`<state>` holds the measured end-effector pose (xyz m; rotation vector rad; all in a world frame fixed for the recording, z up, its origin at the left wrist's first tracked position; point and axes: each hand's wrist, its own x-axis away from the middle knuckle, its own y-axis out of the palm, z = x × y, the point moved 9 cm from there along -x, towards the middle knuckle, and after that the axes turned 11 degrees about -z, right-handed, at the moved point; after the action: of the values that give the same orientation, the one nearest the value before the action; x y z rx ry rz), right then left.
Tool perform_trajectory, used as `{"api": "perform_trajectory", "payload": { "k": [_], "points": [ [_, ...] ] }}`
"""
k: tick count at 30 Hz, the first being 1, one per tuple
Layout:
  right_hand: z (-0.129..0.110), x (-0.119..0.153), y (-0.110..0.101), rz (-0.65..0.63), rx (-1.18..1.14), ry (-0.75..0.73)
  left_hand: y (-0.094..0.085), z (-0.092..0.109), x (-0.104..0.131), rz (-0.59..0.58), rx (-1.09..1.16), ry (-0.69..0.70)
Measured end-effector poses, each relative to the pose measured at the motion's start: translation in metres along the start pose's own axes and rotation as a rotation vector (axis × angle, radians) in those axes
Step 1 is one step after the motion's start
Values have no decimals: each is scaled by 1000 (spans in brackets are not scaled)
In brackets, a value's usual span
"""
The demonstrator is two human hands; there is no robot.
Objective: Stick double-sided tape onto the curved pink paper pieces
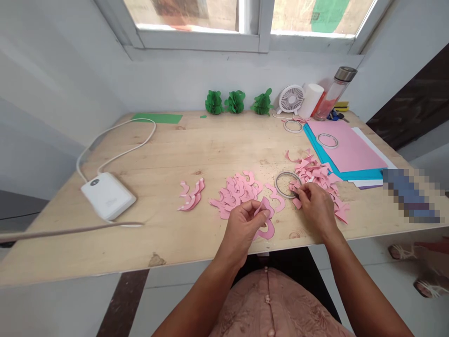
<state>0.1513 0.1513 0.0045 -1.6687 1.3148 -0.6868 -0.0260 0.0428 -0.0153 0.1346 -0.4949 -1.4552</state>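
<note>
Head view: A person works at a wooden table, both wrists crossing its near edge at six o'clock. Seen from the left hand, a wide stretch of wood runs toward ten o'clock, past small pink strips, with a white box at nine. At eleven, a pile of curved pink cut-outs sits just beside the hand; at two, pink scraps and stacked sheets crowd the right hand.

Blocky pixels mask something at three o'clock, near a bystander's sandalled feet, which the frame partly cuts off. The left hand's lower fingers are partly hidden.

Left thumb and fingers pinch a looped pink piece over the table, just inside its near edge. The right thumb and forefinger press together beside a tape ring; whether they grip a scrap, I cannot tell.
</note>
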Motion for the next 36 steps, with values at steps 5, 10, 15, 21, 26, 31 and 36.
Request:
{"api": "perform_trajectory", "payload": {
  "k": [5, 10, 15, 21, 26, 31, 36],
  "points": [
    [-8, 10, -3, -155, -526, -12, 2, 0, -2, -3, 30, 8],
    [-51, 24, -1, -377, -676, -109, 6, 0, -2, -23, 15, 6],
    [-82, 32, 10, -523, -634, -185, 4, 1, -2, -18, -44, 6],
    [-88, 33, 13, -503, -570, -227, 1, 0, -3, 16, -70, 27],
    [-87, 32, 8, -450, -532, -225, 1, -3, -5, 7, -106, 34],
    [-88, 31, 3, -419, -521, -206, 3, -4, -5, -23, -138, 16],
    [-86, 29, 7, -428, -496, -200, 7, -4, -3, -46, -129, 4]
  ]
}}
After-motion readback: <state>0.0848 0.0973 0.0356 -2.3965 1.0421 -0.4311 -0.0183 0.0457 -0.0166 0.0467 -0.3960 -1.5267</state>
